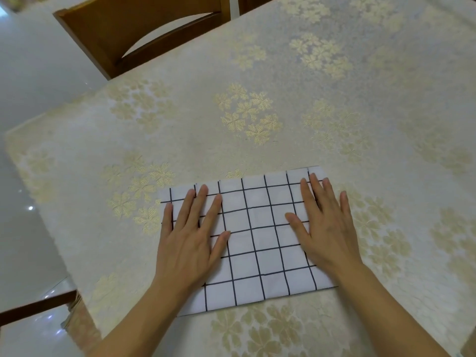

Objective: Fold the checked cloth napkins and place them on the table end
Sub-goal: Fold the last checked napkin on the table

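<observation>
I press my left hand flat on the checked napkin. My fingers are straight and spread out, and they hold nothing. They just push down. My right hand does the same on the other side of the napkin, with fingers straight and apart, not gripping at all. I think I keep both hands flat like this so the cloth stays still and the fold gets smooth and sharp. One hand sits on each side of the napkin, so the middle of it lies bare between them.

The napkin lies on the table, close to the edge nearest me. My left hand covers its left side and my right hand covers its right side, with the little finger just past the napkin's right edge. The far table end is well away from the napkin, so I judge the putting-away part is not done yet.

The napkin is white with thin dark lines that make big squares. It looks like a neat rectangle. Its edges look straight and it lies very flat, with almost no bumps. It looks folded already, but I cannot tell how many layers there are.

Beyond the napkin, past the table's far side, stands a wooden chair.
</observation>
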A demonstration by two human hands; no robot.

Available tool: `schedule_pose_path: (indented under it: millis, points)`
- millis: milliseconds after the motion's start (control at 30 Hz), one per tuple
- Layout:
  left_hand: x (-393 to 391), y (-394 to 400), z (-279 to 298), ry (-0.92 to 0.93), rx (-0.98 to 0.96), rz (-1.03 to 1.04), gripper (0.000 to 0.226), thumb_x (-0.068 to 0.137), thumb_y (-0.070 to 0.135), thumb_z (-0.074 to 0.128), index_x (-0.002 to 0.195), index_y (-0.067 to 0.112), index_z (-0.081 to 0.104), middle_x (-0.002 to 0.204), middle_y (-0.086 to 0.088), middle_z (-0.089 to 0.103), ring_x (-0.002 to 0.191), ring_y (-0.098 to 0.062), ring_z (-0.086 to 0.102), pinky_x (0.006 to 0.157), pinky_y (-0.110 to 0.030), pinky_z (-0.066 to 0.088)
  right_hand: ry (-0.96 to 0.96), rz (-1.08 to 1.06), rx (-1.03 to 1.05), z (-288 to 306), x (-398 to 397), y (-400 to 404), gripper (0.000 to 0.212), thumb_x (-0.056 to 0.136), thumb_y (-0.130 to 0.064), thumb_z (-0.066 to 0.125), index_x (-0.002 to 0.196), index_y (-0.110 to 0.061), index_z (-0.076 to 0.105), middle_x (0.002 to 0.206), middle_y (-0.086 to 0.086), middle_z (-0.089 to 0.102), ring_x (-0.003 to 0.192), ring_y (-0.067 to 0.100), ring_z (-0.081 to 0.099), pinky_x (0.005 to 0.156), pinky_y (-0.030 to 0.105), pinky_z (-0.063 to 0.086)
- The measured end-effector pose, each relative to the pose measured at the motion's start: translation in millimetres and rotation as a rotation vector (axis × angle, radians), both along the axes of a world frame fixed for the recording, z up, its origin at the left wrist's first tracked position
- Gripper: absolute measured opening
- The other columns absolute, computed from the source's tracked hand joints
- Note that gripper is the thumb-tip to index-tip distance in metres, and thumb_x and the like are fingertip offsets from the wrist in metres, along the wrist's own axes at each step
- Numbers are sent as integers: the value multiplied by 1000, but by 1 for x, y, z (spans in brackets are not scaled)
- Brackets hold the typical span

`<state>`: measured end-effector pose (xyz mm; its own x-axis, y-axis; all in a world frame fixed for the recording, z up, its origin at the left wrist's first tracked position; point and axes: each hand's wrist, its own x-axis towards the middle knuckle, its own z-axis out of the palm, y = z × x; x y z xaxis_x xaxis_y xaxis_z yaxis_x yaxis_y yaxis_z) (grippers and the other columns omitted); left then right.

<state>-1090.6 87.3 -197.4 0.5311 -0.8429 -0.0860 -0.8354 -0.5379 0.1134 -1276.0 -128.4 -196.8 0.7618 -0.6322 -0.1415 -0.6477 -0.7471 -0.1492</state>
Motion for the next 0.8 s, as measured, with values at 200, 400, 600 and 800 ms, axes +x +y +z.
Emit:
schedule_pose_path:
  millis: [200,400,600,800]
  points:
    - [6,-4,-2,-3,-2,-8,68,100,58,26,158,26,18,167,-3,7,154,-22,5,121,-57,14,6,11,3,0,4,-6,76,100,-66,14,159,-24,-8,167,-5,-13,153,15,-17,124,43,-9]
    - [5,-7,1,-10,16,-1,68,100,59,23,159,25,16,167,-4,6,154,-23,4,120,-58,14,23,23,-26,-1,7,-10,77,99,-67,10,160,-22,-6,168,-3,-11,153,15,-16,123,40,-13]
    - [-45,4,19,26,-80,-35,69,101,51,30,158,14,19,166,-7,11,154,-24,9,121,-56,17,-111,99,49,33,17,43,77,101,-63,16,160,-15,1,168,2,-5,155,22,-7,125,46,-2]
    - [-73,14,4,71,-4,-37,69,100,52,32,158,16,20,167,-5,11,153,-21,10,118,-55,23,12,214,86,11,-1,88,77,102,-65,20,161,-20,1,168,0,-7,155,20,-6,122,49,9]
